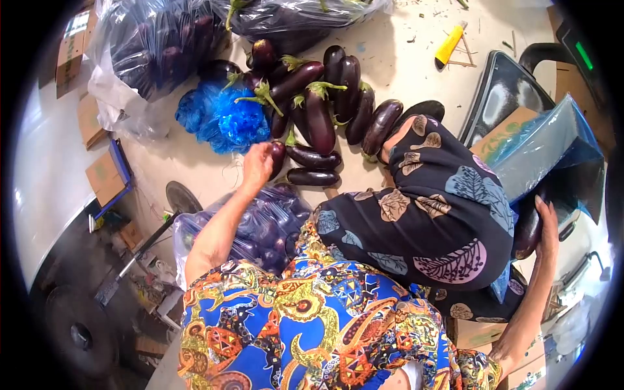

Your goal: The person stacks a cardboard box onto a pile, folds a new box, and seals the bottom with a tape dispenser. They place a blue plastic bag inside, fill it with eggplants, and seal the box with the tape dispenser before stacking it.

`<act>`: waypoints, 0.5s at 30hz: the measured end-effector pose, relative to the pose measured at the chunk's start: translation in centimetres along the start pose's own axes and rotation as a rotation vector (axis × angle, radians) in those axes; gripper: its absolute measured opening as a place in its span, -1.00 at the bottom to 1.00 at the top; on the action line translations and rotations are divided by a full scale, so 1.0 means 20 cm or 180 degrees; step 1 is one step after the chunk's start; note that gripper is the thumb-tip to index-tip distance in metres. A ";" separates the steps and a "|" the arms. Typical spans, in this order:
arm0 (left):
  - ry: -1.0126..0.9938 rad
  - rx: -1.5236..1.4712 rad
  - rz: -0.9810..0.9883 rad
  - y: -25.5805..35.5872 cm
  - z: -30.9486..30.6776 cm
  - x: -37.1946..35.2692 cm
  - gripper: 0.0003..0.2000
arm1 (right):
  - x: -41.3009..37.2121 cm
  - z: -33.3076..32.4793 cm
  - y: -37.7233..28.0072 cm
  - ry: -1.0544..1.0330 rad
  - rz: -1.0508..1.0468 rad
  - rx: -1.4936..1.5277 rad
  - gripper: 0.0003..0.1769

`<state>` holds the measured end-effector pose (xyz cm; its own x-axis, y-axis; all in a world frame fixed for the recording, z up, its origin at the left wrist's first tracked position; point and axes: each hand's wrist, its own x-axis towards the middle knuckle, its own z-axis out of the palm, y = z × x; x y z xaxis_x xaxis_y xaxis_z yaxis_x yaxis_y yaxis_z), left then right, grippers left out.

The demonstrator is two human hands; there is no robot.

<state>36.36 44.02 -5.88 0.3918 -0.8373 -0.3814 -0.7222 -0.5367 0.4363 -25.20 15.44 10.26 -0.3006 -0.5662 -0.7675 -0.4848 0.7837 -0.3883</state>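
My left hand [258, 164] has its fingers curled on an eggplant [278, 158] lying at the near left side of a loose pile of eggplants [318, 120]. On the right, my right hand [548, 224] is wrapped along a dark eggplant [527, 229] at the mouth of a box lined with blue plastic [536, 159]; its thumb is hidden. Two eggplants [313, 176] lie crosswise just right of my left hand. A crumpled heap of blue plastic bags [231, 120] sits just beyond that hand.
Large clear bags of eggplants stand at the back left [159, 52] and back centre [286, 23]. Another full bag [260, 227] lies under my left forearm. A yellow-handled knife [450, 47] rests on the floor, left of a black scale [500, 94]. A fan [81, 335] stands lower left.
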 end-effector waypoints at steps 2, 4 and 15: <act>-0.0286 0.0609 0.0486 0.02 0.05 -0.09 -0.62 | 0.00 0.01 -0.01 -0.0261 -0.0007 0.0069 0.17; -0.0151 0.0642 0.1160 0.04 0.14 -0.11 -0.59 | 0.01 0.03 0.02 -0.0097 -0.0012 0.0128 0.12; -0.0116 -0.0462 0.1129 0.89 0.54 0.16 -0.31 | -0.04 0.09 0.02 -0.0188 -0.0063 0.0304 0.23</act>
<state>18.63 32.98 -8.11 0.1098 -0.9707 -0.2136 -0.7201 -0.2258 0.6561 -23.61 16.69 9.88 -0.2414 -0.5679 -0.7869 -0.4089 0.7949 -0.4483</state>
